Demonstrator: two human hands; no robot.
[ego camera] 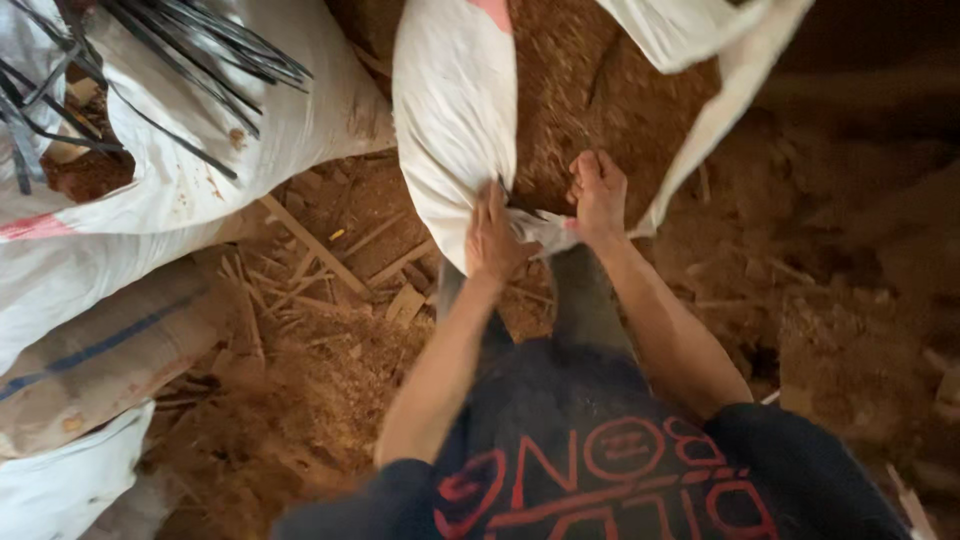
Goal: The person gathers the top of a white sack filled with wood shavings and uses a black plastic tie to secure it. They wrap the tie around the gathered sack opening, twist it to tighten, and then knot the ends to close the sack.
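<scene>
**Both hands grip the mouth of an open sack of sawdust**

The floor (pixel 840 300) is the widest thing in view, covered in brown sawdust and shavings, with thin wood strips (pixel 310 245) scattered left of centre. To the right the ground lies heaped and uneven, yet nothing stands there, so that side offers the most open room.

Along the left edge, filled sacks (pixel 200 150) lie stacked, white ones above a brown one with a blue stripe. Dark strapping (pixel 190 50) spills over the topmost. They wall off that side closely.

The open sack (pixel 455 120) sits straight ahead, white, its mouth spread wide and sawdust (pixel 590 90) showing inside. Its near rim droops toward the person, and that is where both hands work, seemingly because the slack cloth there bunches easily.

The left hand (pixel 492 240) is curled tight, fingers closed around a fold of the rim at the sack's lower left lip. The right hand (pixel 600 200) is just beside it, fingers likewise clenched on the gathered cloth, pulling the edge taut between the two. Both forearms reach forward from a dark shirt (pixel 590 460); the far rim flaps loose at upper right.
</scene>
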